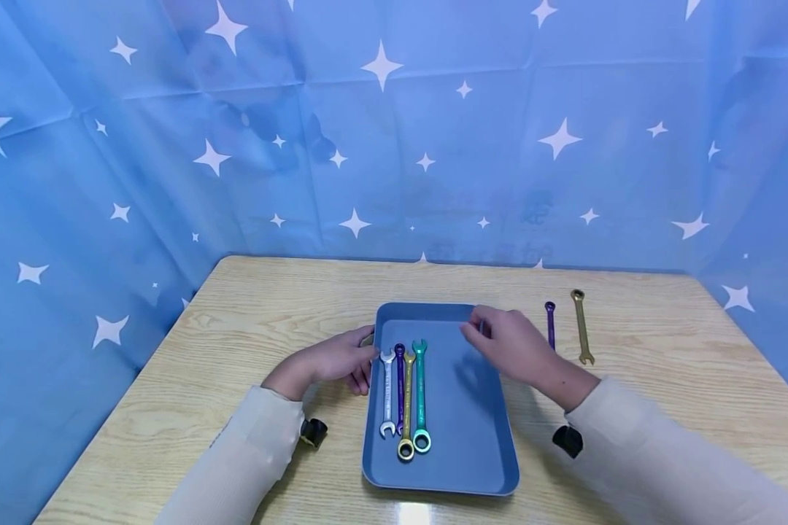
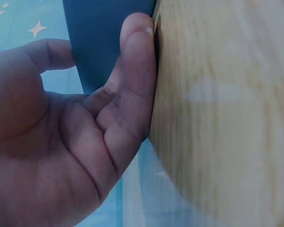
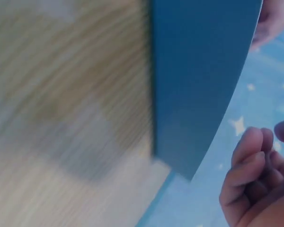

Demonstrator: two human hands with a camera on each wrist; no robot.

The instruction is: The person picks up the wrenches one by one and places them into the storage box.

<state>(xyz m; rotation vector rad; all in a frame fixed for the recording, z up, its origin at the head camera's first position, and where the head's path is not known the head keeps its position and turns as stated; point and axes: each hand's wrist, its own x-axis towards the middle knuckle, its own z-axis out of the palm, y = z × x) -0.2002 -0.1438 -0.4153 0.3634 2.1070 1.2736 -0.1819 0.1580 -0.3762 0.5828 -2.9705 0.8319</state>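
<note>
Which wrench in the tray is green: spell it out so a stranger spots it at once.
On the wooden table sits a blue tray. In its left half, a silver wrench, a purple wrench and a gold wrench lie side by side. The green combination wrench is rightmost in that row, and its colour alone sets it apart.

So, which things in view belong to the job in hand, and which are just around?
Likely in the job:
Blue tray
Four wrenches inside it
Purple wrench, gold wrench outside it
Left hand, right hand

Just around:
Starry cloth
Wooden table
</note>
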